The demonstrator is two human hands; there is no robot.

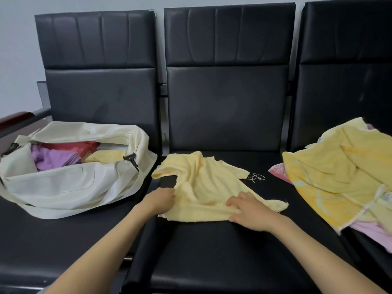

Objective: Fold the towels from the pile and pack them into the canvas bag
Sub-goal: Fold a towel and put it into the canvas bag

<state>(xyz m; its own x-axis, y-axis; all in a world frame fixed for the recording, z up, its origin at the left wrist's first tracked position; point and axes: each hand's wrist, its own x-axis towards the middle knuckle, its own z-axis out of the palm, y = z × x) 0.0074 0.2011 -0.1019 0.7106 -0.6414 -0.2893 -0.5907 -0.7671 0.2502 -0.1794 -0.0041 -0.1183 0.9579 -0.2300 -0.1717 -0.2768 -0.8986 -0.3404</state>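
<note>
A pale yellow towel (pixel 209 183) lies rumpled on the middle black seat. My left hand (pixel 160 199) grips its left edge, fingers curled into the cloth. On the towel's near right part my right hand (pixel 247 210) lies with the fingers spread and the thumb under the front edge. The cream canvas bag (pixel 70 187) sits open on the left seat, with purple, red and yellow towels inside. On the right seat is the pile of towels (pixel 343 177), yellow ones on top and pink ones beneath.
Three black padded seats (pixel 233 251) stand in a row with high backs against a pale wall. A dark red armrest (pixel 14 119) is at the far left. A loose white thread (pixel 257 177) lies beside the towel. The bag's strap (pixel 89 206) trails over the left seat.
</note>
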